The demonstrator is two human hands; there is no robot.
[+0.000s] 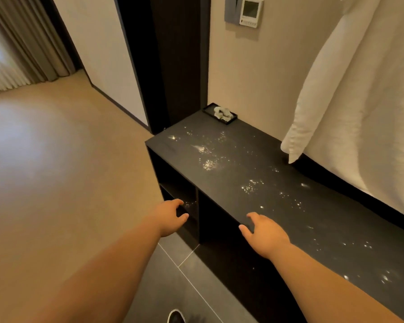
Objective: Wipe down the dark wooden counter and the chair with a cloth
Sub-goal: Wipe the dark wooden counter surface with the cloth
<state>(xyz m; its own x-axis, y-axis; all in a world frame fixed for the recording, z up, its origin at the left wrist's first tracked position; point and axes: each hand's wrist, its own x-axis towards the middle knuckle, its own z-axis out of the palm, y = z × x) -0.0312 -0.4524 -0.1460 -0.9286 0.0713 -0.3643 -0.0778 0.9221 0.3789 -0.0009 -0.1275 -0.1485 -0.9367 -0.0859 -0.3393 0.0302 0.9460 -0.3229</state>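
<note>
Two hands, both empty, reach forward with fingers loosely spread and slightly curled. The left hand (170,216) hangs off the counter's front, before the open shelf (180,194) below. The right hand (265,234) is over the front edge of the dark wooden counter (243,145); whether its fingertips touch the top is hard to tell from this angle. The cloth (222,113) sits far ahead, well apart from both hands, crumpled in a small black tray (230,122) at the counter's far end, tight in the corner by the wall. The counter's long axis runs from near right to far left, so the cloth lies straight up that line. The two hands look about equally far from it, but the right is already above the top and has the cleaner path along it. The cloth is a pale grey-white wad, bunched, not folded, and probably soft and light to pinch. The counter top is matte black and scattered with bright specks or droplets (208,163) from far end to near, so wiping is not yet begun. White fabric (348,101) hangs at right, its lower corner just above the back edge. No chair is in view.
</note>
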